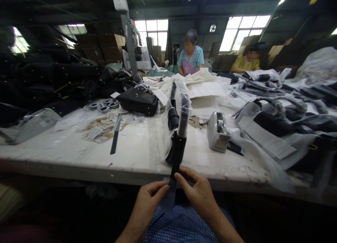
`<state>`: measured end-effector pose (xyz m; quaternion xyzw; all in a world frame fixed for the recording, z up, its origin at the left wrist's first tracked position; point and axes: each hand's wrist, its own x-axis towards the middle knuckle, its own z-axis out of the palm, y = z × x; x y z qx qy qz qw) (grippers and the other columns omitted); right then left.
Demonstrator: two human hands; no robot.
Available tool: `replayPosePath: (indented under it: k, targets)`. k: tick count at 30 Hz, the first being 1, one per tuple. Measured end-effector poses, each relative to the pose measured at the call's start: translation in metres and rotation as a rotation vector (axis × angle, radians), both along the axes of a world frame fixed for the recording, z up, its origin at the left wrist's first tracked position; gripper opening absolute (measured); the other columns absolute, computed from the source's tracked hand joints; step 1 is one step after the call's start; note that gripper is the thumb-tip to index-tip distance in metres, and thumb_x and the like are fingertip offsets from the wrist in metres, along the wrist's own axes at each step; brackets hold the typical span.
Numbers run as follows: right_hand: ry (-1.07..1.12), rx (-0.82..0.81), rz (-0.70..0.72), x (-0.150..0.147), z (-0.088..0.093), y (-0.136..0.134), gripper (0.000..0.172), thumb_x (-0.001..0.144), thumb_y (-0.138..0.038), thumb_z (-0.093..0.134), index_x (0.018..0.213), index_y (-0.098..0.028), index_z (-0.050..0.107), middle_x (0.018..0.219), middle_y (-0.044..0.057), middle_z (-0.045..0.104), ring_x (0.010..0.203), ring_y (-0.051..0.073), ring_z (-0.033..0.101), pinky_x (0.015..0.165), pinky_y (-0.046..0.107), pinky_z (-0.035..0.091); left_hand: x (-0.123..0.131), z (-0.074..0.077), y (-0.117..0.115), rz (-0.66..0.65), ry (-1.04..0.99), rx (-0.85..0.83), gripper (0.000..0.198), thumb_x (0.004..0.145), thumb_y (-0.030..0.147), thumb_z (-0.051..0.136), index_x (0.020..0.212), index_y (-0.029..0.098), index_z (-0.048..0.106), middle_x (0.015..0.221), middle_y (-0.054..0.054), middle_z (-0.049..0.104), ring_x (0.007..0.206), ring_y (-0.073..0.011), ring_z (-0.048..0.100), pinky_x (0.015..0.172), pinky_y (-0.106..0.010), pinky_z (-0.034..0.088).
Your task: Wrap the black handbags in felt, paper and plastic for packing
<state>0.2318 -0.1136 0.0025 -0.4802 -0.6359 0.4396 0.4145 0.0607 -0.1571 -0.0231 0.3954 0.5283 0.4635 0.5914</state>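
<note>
My left hand (pixel 149 197) and my right hand (pixel 196 190) both pinch the lower end of a long black strap (pixel 177 155) just below the table's front edge. The strap rises upward from my fingers, and its upper part is wrapped in a clear plastic sleeve (pixel 181 102). Fingers of both hands are closed on the strap, thumbs pressing its flat face. My lap in blue checked cloth (pixel 181 225) lies beneath.
A white worktable (pixel 137 144) carries a black handbag (pixel 138 101), a tape dispenser (pixel 217 130), a loose black strip (pixel 115 137), paper tags (pixel 98 129), and piles of bagged black items (pixel 289 109) at right. Two people (pixel 191 55) work at the far side.
</note>
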Motion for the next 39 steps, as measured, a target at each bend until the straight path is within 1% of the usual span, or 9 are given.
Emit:
replayPosePath:
  k: [3, 9, 15, 21, 24, 28, 31, 35, 39]
  targets:
    - [0.025, -0.011, -0.049, 0.008, -0.005, 0.000, 0.032, 0.090, -0.044, 0.059, 0.110, -0.022, 0.071, 0.113, 0.007, 0.073, 0.107, 0.026, 0.066, 0.096, 0.038, 0.050, 0.010, 0.005, 0.009, 0.012, -0.054, 0.018, 0.036, 0.079, 0.043, 0.072, 0.106, 0.020, 0.075, 0.100, -0.009, 0.077, 0.096, -0.0265, 0.070, 0.091, -0.037, 0.051]
    - [0.049, -0.044, -0.072, 0.020, -0.011, -0.002, 0.031, 0.091, -0.045, 0.058, 0.109, -0.024, 0.071, 0.113, 0.006, 0.072, 0.102, 0.025, 0.067, 0.095, 0.038, 0.051, 0.028, 0.020, 0.036, 0.082, -0.145, 0.074, 0.035, 0.080, 0.042, 0.072, 0.106, 0.019, 0.075, 0.098, -0.008, 0.077, 0.091, -0.0226, 0.070, 0.086, -0.031, 0.052]
    - [0.030, 0.036, -0.064, 0.018, 0.004, 0.010, 0.031, 0.092, -0.042, 0.058, 0.113, -0.024, 0.071, 0.115, 0.007, 0.072, 0.104, 0.023, 0.067, 0.090, 0.034, 0.052, 0.035, 0.035, 0.062, 0.157, -0.105, 0.180, 0.035, 0.080, 0.043, 0.073, 0.104, 0.018, 0.075, 0.096, -0.006, 0.077, 0.092, -0.0206, 0.068, 0.088, -0.032, 0.051]
    - [0.097, 0.074, -0.086, 0.010, 0.016, 0.031, 0.032, 0.088, -0.044, 0.062, 0.109, -0.022, 0.073, 0.110, 0.007, 0.074, 0.096, 0.024, 0.069, 0.081, 0.033, 0.055, 0.034, 0.046, 0.074, 0.199, -0.020, 0.289, 0.030, 0.078, 0.040, 0.074, 0.097, 0.017, 0.076, 0.099, -0.005, 0.076, 0.098, -0.0210, 0.067, 0.093, -0.030, 0.049]
    - [0.096, 0.069, -0.119, 0.006, 0.021, 0.039, 0.034, 0.086, -0.046, 0.064, 0.106, -0.021, 0.075, 0.098, 0.007, 0.076, 0.081, 0.022, 0.069, 0.070, 0.032, 0.055, 0.036, 0.049, 0.078, 0.230, -0.013, 0.314, 0.031, 0.076, 0.040, 0.075, 0.097, 0.017, 0.075, 0.099, -0.006, 0.077, 0.097, -0.0222, 0.068, 0.091, -0.031, 0.051]
    - [0.115, 0.035, -0.155, 0.004, 0.029, 0.046, 0.033, 0.082, -0.047, 0.067, 0.095, -0.018, 0.078, 0.067, 0.003, 0.071, 0.060, 0.017, 0.063, 0.057, 0.027, 0.050, 0.040, 0.055, 0.086, 0.296, -0.035, 0.377, 0.035, 0.077, 0.039, 0.075, 0.105, 0.018, 0.069, 0.104, -0.006, 0.075, 0.099, -0.0212, 0.069, 0.089, -0.031, 0.052]
    - [0.177, -0.016, -0.173, 0.002, 0.032, 0.049, 0.033, 0.080, -0.047, 0.069, 0.089, -0.016, 0.079, 0.061, 0.001, 0.068, 0.050, 0.013, 0.056, 0.050, 0.025, 0.046, 0.042, 0.056, 0.089, 0.305, -0.055, 0.400, 0.039, 0.078, 0.039, 0.074, 0.110, 0.019, 0.065, 0.101, -0.006, 0.075, 0.097, -0.0206, 0.069, 0.087, -0.031, 0.053]
    - [0.260, -0.042, -0.222, -0.001, 0.030, 0.051, 0.034, 0.077, -0.048, 0.071, 0.083, -0.015, 0.077, 0.058, 0.001, 0.065, 0.046, 0.010, 0.052, 0.048, 0.023, 0.042, 0.043, 0.048, 0.082, 0.326, -0.076, 0.371, 0.043, 0.079, 0.040, 0.073, 0.114, 0.019, 0.061, 0.107, -0.007, 0.073, 0.104, -0.0209, 0.067, 0.092, -0.032, 0.051]
    - [0.349, -0.112, -0.218, -0.007, 0.032, 0.051, 0.037, 0.076, -0.050, 0.072, 0.083, -0.014, 0.076, 0.044, -0.003, 0.055, 0.040, 0.009, 0.046, 0.042, 0.022, 0.036, 0.042, 0.041, 0.072, 0.241, -0.074, 0.311, 0.037, 0.080, 0.041, 0.072, 0.109, 0.019, 0.062, 0.106, -0.006, 0.072, 0.104, -0.0210, 0.066, 0.091, -0.031, 0.050]
